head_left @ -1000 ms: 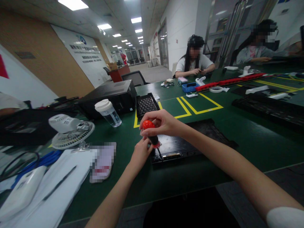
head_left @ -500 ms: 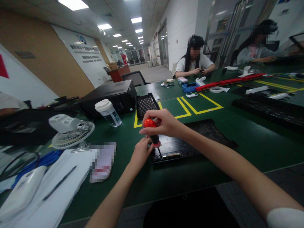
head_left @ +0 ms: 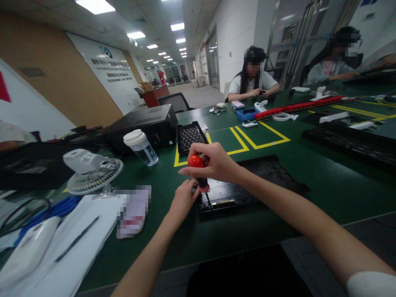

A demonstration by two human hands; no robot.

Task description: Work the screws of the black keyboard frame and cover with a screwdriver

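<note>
A screwdriver [head_left: 196, 161] with a red and black handle stands nearly upright, its shaft pointing down at the near left corner of a black panel [head_left: 266, 173]. My right hand [head_left: 216, 163] is closed round the top of its handle, with the thumb stretched along the left side. Close by on the left, my left hand [head_left: 184, 200] has its fingers bent together beside the lower handle, at the panel's left edge. Whatever those fingers hold is hidden. A pale metal strip [head_left: 224, 203] lies along the panel's near edge, right of the shaft.
Left of my hands are a lidded cup [head_left: 140, 146], a white fan [head_left: 95, 171], a phone-like slab [head_left: 134, 210] and a clipboard with papers [head_left: 83, 231]. Behind stand a black tray of screws or small parts [head_left: 189, 137] and a black case [head_left: 145, 128]. Two people sit across the table.
My right hand has turned slightly on the handle, its thumb now reaching a little farther left. The screwdriver's top has shifted slightly right. My left hand and the panel stay put.
</note>
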